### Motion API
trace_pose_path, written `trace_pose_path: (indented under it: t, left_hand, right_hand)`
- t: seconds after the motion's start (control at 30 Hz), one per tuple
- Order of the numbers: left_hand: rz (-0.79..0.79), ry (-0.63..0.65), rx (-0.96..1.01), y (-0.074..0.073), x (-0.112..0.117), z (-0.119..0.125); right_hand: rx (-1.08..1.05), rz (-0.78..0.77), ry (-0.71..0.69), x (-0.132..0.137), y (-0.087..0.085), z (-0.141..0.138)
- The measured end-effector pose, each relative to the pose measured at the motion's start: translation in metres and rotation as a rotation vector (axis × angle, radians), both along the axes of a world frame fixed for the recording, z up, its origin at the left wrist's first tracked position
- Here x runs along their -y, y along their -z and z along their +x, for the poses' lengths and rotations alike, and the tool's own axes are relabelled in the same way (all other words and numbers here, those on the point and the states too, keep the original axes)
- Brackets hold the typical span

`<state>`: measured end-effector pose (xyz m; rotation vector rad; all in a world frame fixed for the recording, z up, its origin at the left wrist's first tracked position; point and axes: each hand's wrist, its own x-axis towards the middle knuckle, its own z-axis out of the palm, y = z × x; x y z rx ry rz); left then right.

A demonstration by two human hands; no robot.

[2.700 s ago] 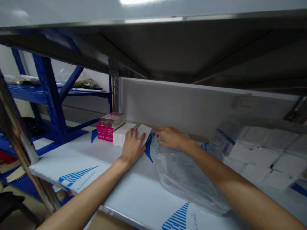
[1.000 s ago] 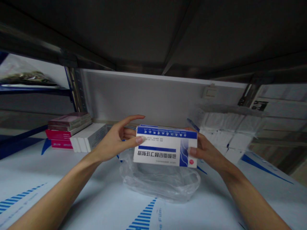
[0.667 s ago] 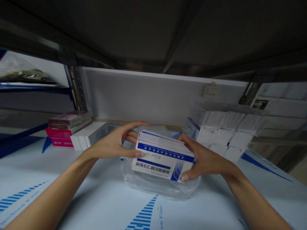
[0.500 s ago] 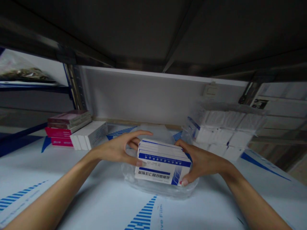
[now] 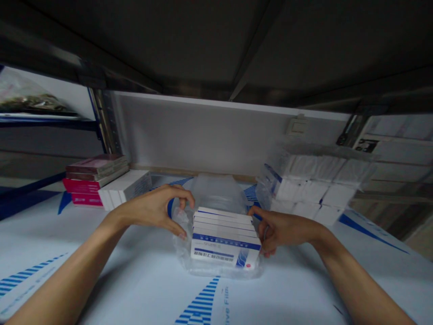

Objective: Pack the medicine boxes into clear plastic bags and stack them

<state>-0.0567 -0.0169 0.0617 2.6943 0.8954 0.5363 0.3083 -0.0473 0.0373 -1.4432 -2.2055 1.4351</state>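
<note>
A row of white medicine boxes [image 5: 225,243] with blue bands stands on a clear plastic bag [image 5: 219,272] laid on the shelf. The bag spreads out around the boxes, and a flat sheet of it reaches back behind them. To the left, my left hand [image 5: 158,207] is open, thumb and fingers apart, just off the boxes and by the bag's edge. My right hand [image 5: 279,232] is at the right end of the boxes with its fingers curled in and closed. Whether a fold of plastic is between those fingers, I cannot make out.
White boxes [image 5: 126,192] and a pile of pink boxes [image 5: 83,186] stand at the back left. A plastic-wrapped stack of white boxes [image 5: 314,192] is at the back right. Overhead is a dark metal shelf [image 5: 189,49]; a wall switch [image 5: 297,127] is behind.
The medicine boxes have come down onto the plastic bag. My left hand has let go and drawn away leftward. My right hand no longer grips the boxes; its fingers have curled in beside them.
</note>
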Motion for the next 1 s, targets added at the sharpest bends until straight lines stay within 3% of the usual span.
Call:
trace_pose_path:
  t: [0.13,0.3,0.43,0.6,0.67,0.8,0.9,1.0]
  left_hand:
    - [-0.104,0.121,-0.037,-0.007,0.003,-0.005]
    - [-0.286,0.230,0.009,-0.017,0.015,-0.003]
    - [-0.250,0.179,-0.032,-0.018,0.018,0.000]
    - [-0.170,-0.084,-0.219,-0.006,0.017,-0.002]
    - [-0.136,-0.133,-0.246,-0.004,0.015,-0.003]
    - [-0.116,-0.113,-0.202,-0.005,0.011,-0.004]
    - [-0.194,-0.043,-0.141,-0.008,0.012,-0.002]
    - [-0.261,0.070,-0.065,-0.013,0.017,-0.001]
  right_hand:
    - [-0.103,-0.035,-0.008,-0.002,-0.003,0.002]
    - [-0.094,-0.038,-0.162,0.002,-0.016,0.012]
    - [-0.083,0.035,-0.209,0.006,-0.030,0.021]
    - [-0.152,0.255,-0.182,0.007,-0.040,0.019]
    - [-0.148,0.323,-0.160,0.007,-0.040,0.013]
    - [-0.040,0.447,0.002,0.003,-0.033,0.002]
    - [0.002,0.497,0.099,0.002,-0.029,0.000]
    - [-0.041,0.407,0.085,0.006,-0.032,0.002]
